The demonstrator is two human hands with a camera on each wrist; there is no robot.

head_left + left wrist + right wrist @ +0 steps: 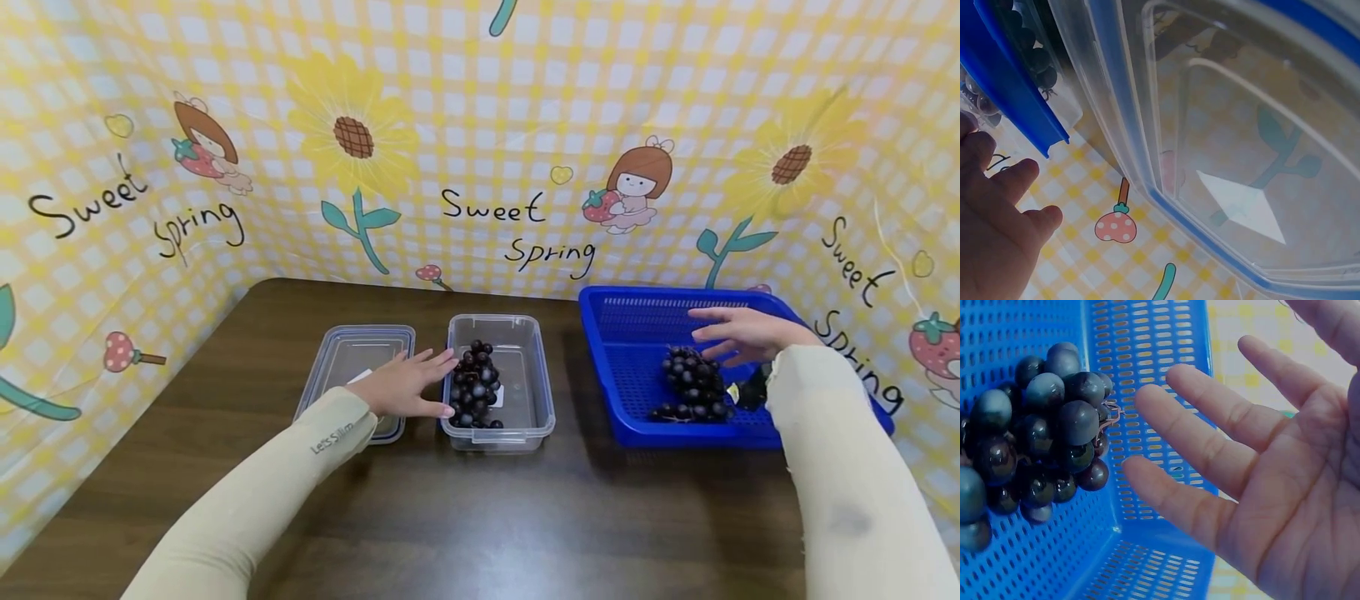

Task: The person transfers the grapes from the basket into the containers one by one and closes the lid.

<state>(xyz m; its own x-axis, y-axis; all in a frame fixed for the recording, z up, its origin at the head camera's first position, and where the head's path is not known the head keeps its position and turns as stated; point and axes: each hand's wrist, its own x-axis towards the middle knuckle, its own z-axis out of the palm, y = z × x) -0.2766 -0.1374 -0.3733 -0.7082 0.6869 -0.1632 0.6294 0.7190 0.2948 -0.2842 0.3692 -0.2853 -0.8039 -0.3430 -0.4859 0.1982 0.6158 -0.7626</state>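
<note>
My left hand (408, 385) reaches over the left side of a clear plastic box (521, 379), fingers spread, fingertips right at its rim. Inside that box, a bunch of dark grapes (474, 387) lies along the left wall. My right hand (742, 333) hovers over a blue basket (622, 367), its fingers extended and holding nothing. Below it in the basket rests another bunch of dark grapes (692, 379). In the right wrist view, the fingertips point toward these grapes (1041, 431), with a gap between, and the stem (1109, 419) shows on the near side.
A clear lid (337, 358) with a blue seal lies left of the box, partly under my left forearm. Beside the grapes in the basket sits a dark item with a yellow-and-white label (735, 393). A patterned cloth (480, 125) hangs behind the brown table (450, 517).
</note>
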